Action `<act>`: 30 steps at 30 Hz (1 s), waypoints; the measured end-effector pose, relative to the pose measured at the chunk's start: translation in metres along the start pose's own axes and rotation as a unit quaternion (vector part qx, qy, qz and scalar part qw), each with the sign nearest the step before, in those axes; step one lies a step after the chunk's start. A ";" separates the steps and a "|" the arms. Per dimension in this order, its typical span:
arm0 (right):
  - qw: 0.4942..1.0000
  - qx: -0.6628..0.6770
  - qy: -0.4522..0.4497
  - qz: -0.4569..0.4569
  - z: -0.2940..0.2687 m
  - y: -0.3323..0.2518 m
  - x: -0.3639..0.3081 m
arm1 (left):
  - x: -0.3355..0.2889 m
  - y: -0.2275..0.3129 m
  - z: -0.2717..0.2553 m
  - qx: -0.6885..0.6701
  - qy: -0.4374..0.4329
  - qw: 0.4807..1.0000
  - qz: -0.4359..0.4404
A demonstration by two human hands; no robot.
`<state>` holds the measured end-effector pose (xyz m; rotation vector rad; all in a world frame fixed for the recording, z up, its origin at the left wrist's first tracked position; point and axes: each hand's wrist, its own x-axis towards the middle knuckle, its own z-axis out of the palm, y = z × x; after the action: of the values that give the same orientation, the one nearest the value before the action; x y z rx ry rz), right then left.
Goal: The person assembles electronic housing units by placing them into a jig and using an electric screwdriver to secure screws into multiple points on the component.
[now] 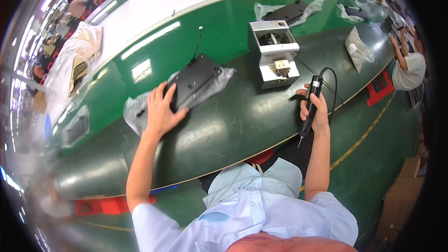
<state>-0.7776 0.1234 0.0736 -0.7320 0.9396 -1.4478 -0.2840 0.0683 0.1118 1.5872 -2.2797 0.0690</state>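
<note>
Left hand (161,111), fingers spread, rests on the black panel (198,78). Right hand (320,113) grips a corded screwdriver (314,94) near the edge of the bench (231,128), bare surface between.

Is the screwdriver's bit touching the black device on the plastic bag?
No: the right hand holds the screwdriver with its bit pointing down near the bench edge, well right of the black device.

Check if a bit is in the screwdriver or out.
In: a thin bit projects from the lower end of the black screwdriver in your right hand.
</note>
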 end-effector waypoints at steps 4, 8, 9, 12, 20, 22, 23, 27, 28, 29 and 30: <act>0.997 0.051 -0.054 0.019 -0.004 0.001 0.007 | 0.068 -0.044 0.025 0.060 0.032 0.997 0.026; 0.996 0.044 -0.070 0.035 -0.006 0.002 0.005 | 0.097 -0.013 0.071 0.130 -0.006 0.991 -0.011; 0.996 0.043 -0.074 0.036 -0.006 0.004 0.007 | 0.097 0.007 0.071 0.087 -0.018 0.996 0.010; 0.995 0.059 -0.071 0.023 -0.007 0.007 0.007 | 0.073 0.047 0.069 0.004 0.063 0.994 0.090; 0.997 0.031 -0.068 0.000 -0.014 0.006 0.005 | -0.006 -0.118 0.019 0.135 0.226 0.954 -0.145; 0.997 0.037 -0.074 0.006 -0.009 0.007 0.007 | -0.049 -0.197 0.001 0.236 0.200 0.908 -0.283; 0.996 0.041 -0.082 0.007 -0.009 0.008 0.008 | -0.075 -0.234 -0.008 0.289 0.179 0.871 -0.353; 0.994 0.054 -0.090 0.014 -0.014 0.013 0.013 | -0.150 -0.338 -0.044 0.282 0.105 0.722 -0.623; 0.994 0.053 -0.089 0.014 -0.016 0.013 0.013 | -0.150 -0.344 -0.046 0.278 0.107 0.711 -0.637; 0.995 0.056 -0.086 0.017 -0.017 0.013 0.013 | -0.149 -0.349 -0.048 0.275 0.109 0.699 -0.651; 0.994 0.059 -0.089 0.019 -0.018 0.013 0.013 | -0.146 -0.355 -0.051 0.276 0.111 0.697 -0.653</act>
<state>-0.7881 0.1132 0.0523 -0.7388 0.7200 -1.3687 0.0987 0.0814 0.0550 2.8940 -0.5063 0.5510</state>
